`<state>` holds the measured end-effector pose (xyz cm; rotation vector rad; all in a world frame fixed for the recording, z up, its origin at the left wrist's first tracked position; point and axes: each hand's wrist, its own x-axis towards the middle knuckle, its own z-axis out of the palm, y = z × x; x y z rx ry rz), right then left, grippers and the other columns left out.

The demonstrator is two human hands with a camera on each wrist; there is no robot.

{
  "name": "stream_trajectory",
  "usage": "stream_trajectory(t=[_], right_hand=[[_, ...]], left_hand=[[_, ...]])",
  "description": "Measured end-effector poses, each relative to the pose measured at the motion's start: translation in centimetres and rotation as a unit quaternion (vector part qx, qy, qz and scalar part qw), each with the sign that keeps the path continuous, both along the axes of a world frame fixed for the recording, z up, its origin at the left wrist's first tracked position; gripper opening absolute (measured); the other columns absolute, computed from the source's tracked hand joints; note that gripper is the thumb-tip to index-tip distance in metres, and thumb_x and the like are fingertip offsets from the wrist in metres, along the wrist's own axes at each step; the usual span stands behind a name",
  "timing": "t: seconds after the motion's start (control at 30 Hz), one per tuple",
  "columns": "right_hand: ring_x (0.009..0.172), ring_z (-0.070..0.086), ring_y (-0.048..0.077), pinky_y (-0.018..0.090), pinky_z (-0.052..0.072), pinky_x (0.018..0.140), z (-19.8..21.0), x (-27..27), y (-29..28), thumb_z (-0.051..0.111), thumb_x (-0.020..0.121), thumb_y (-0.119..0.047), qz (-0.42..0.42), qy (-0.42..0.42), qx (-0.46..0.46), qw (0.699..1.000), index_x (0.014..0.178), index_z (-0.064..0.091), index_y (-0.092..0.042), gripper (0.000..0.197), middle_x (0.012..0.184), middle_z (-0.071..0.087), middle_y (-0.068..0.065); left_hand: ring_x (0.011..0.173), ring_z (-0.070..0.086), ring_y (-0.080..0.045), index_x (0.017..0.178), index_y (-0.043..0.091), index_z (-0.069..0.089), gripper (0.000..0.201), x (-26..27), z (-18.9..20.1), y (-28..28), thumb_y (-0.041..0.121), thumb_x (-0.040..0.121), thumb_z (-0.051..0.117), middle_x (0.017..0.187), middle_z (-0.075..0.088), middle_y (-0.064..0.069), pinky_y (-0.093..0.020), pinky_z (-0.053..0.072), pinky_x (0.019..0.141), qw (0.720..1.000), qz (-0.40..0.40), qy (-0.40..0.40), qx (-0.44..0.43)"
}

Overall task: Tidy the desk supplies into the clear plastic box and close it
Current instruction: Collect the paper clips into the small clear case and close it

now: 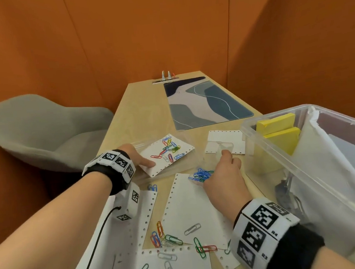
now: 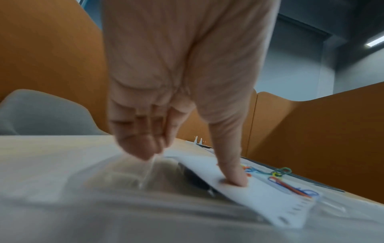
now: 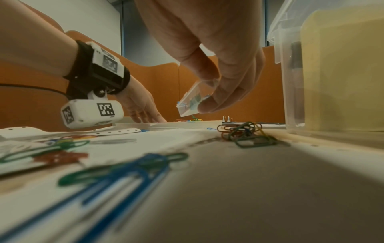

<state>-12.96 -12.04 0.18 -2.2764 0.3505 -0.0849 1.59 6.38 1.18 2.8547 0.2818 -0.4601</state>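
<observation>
The large clear plastic box (image 1: 273,116) stands open at the right and holds yellow sticky-note pads (image 1: 280,138). My right hand (image 1: 226,164) pinches a small clear case (image 3: 191,102) between thumb and fingers, just above a heap of blue paper clips (image 1: 200,175). My left hand (image 1: 141,159) rests further left. Its thumb (image 2: 234,179) presses on a white perforated sheet (image 1: 158,144) that carries coloured clips (image 1: 169,150). The other fingers (image 2: 143,148) touch the clear plastic under the sheet.
More loose clips (image 1: 166,238) and perforated paper sheets (image 1: 189,206) lie near the front edge. A patterned desk mat (image 1: 201,102) and a metal binder mechanism (image 1: 166,78) lie at the far end. A grey chair (image 1: 43,133) stands to the left, with orange partition walls all round.
</observation>
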Motion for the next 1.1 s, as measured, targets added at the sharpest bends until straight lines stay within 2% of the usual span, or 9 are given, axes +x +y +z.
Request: stream_trajectory(t=[0.23, 0.37, 0.5, 0.67, 0.73, 0.83, 0.93, 1.03, 1.1], right_hand=[[0.113, 0.048, 0.027, 0.020, 0.033, 0.074, -0.1, 0.2, 0.0, 0.049, 0.085, 0.003, -0.009, -0.006, 0.016, 1.000, 0.137, 0.020, -0.007, 0.061, 0.132, 0.031, 0.014], [0.112, 0.049, 0.027, 0.021, 0.033, 0.073, -0.2, 0.2, -0.1, 0.049, 0.084, 0.004, -0.010, -0.005, 0.027, 1.000, 0.139, 0.019, -0.008, 0.063, 0.134, 0.030, 0.013], [0.115, 0.047, 0.025, 0.017, 0.029, 0.071, -0.4, 0.3, -0.2, 0.049, 0.085, 0.003, -0.009, -0.002, 0.022, 1.000, 0.140, 0.018, -0.009, 0.065, 0.136, 0.029, 0.013], [0.118, 0.046, 0.026, 0.015, 0.029, 0.071, -0.6, 0.4, -0.2, 0.050, 0.085, 0.003, -0.013, 0.002, 0.015, 1.000, 0.140, 0.017, -0.008, 0.065, 0.136, 0.029, 0.013], [0.118, 0.045, 0.026, 0.015, 0.029, 0.072, -0.6, 0.4, -0.2, 0.050, 0.085, 0.003, -0.013, 0.002, 0.015, 1.000, 0.140, 0.018, -0.008, 0.064, 0.137, 0.028, 0.014], [0.117, 0.045, 0.027, 0.013, 0.027, 0.070, -0.7, 0.5, -0.3, 0.049, 0.085, 0.004, -0.013, 0.001, 0.012, 1.000, 0.140, 0.018, -0.006, 0.063, 0.136, 0.029, 0.015], [0.115, 0.047, 0.028, 0.017, 0.030, 0.073, -0.6, 0.5, -0.3, 0.050, 0.085, 0.003, -0.017, -0.001, 0.017, 1.000, 0.141, 0.017, -0.006, 0.065, 0.136, 0.029, 0.016], [0.115, 0.048, 0.031, 0.021, 0.033, 0.075, -0.4, 0.3, -0.2, 0.050, 0.085, 0.004, -0.022, -0.004, 0.021, 1.000, 0.142, 0.017, -0.006, 0.067, 0.137, 0.028, 0.017], [0.114, 0.048, 0.032, 0.023, 0.034, 0.076, -0.3, 0.3, -0.2, 0.050, 0.084, 0.004, -0.024, -0.004, 0.022, 0.999, 0.143, 0.017, -0.005, 0.068, 0.138, 0.027, 0.017]], left_hand=[[0.045, 0.060, -0.015, 0.087, 0.005, 0.066, 0.029, 0.3, -0.2, -0.1, 0.017, 0.067, 0.083, 0.056, 0.068, -0.002, -0.018, 0.042, 0.040, 0.983, 0.058, 0.034, -0.173], [0.071, 0.069, -0.029, 0.091, -0.002, 0.067, 0.033, 0.7, 0.0, 0.3, 0.012, 0.065, 0.084, 0.075, 0.071, -0.015, -0.034, 0.059, 0.065, 0.965, 0.111, 0.024, -0.235], [0.046, 0.064, -0.029, 0.087, -0.002, 0.056, 0.017, 0.3, 0.4, 0.6, 0.003, 0.079, 0.070, 0.063, 0.065, -0.016, -0.029, 0.051, 0.037, 0.937, 0.153, 0.010, -0.312], [0.050, 0.066, -0.026, 0.106, -0.007, 0.060, 0.033, 0.8, -0.2, 2.3, -0.001, 0.076, 0.072, 0.079, 0.065, -0.016, -0.032, 0.060, 0.056, 0.919, 0.176, -0.028, -0.351], [0.051, 0.065, -0.024, 0.123, -0.003, 0.055, 0.046, 0.8, -0.3, 2.4, -0.005, 0.079, 0.068, 0.097, 0.065, -0.018, -0.025, 0.056, 0.043, 0.916, 0.158, -0.023, -0.367], [0.066, 0.068, -0.026, 0.134, 0.002, 0.046, 0.055, 0.7, -0.6, 2.5, -0.011, 0.083, 0.060, 0.129, 0.055, -0.019, -0.024, 0.054, 0.046, 0.906, 0.140, -0.028, -0.398], [0.042, 0.066, -0.015, 0.131, 0.000, 0.049, 0.046, 0.3, -0.6, 3.0, -0.013, 0.087, 0.053, 0.113, 0.059, -0.016, -0.019, 0.054, 0.040, 0.885, 0.155, -0.024, -0.439], [0.041, 0.066, -0.012, 0.132, -0.001, 0.048, 0.044, -0.7, -0.1, 3.5, -0.013, 0.090, 0.048, 0.102, 0.064, -0.012, -0.015, 0.051, 0.038, 0.875, 0.158, -0.018, -0.458], [0.039, 0.064, -0.008, 0.132, 0.000, 0.046, 0.044, -1.5, 0.5, 3.8, -0.011, 0.090, 0.048, 0.073, 0.070, -0.005, -0.013, 0.052, 0.041, 0.867, 0.143, -0.010, -0.477]])
